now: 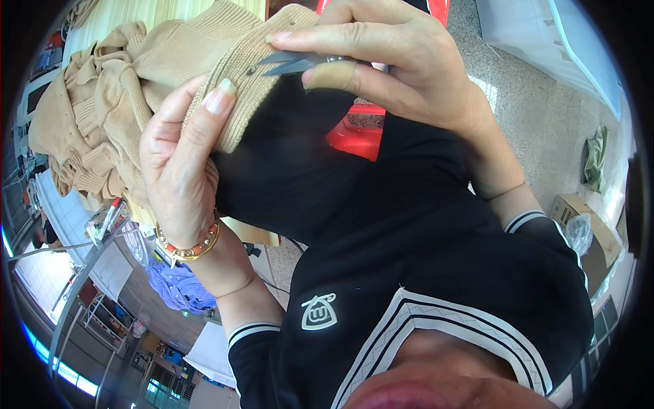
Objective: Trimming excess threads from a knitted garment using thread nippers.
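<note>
A tan knitted cardigan [174, 51] reaches from the table on the left up to my hands. My left hand [184, 150] grips its ribbed band [238, 102], thumb on top and fingers behind. A small dark buttonhole [251, 71] shows on the band just past the thumb. My right hand [402, 58] is closed round a pair of small thread snips [293, 63]. Their grey blades are parted, with the tips over the band close to the buttonhole. The snips' handle is mostly hidden in the hand, and a tan bandage wraps one digit.
More tan knitwear [82, 129] is heaped on the pale wooden table [174, 10]. A red stool [357, 136] shows beyond my dark-clothed lap. To the right are a translucent plastic bin [545, 41], a green cloth [595, 160] and a cardboard box [586, 232]. Purple garments [178, 286] lie at lower left.
</note>
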Demonstrator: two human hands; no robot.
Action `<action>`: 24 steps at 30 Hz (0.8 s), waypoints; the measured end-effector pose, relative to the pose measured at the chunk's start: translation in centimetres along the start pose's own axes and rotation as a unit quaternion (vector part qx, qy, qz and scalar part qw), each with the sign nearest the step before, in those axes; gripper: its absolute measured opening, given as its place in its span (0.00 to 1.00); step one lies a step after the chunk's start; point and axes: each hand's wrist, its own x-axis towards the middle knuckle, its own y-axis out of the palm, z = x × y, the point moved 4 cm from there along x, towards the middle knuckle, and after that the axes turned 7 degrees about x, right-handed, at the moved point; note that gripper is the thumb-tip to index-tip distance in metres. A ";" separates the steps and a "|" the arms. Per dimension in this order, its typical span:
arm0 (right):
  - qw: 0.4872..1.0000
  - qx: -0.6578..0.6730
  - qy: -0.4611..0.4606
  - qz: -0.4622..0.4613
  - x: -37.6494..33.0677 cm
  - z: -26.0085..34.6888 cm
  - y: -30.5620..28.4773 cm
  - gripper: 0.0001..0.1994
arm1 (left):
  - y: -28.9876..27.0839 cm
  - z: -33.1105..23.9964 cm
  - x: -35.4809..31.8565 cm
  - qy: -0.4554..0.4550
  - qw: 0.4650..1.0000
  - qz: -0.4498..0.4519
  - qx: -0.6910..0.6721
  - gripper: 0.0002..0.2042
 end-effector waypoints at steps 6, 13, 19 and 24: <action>0.967 0.133 0.216 -0.011 0.5 1.2 -0.9 0.21 | 0.2 -0.1 0.0 -0.001 1.000 -0.008 0.025 0.13; 0.994 -0.083 -0.062 0.021 0.4 0.8 0.1 0.20 | 0.3 -0.1 -0.1 -0.006 0.999 -0.025 0.042 0.13; 0.991 -0.041 -0.124 -0.023 0.7 0.4 0.3 0.19 | 0.1 0.1 0.0 0.007 0.999 0.034 0.037 0.13; 0.959 0.182 0.214 -0.018 0.0 0.7 -0.4 0.18 | 0.4 0.0 0.0 0.005 0.999 0.029 0.020 0.13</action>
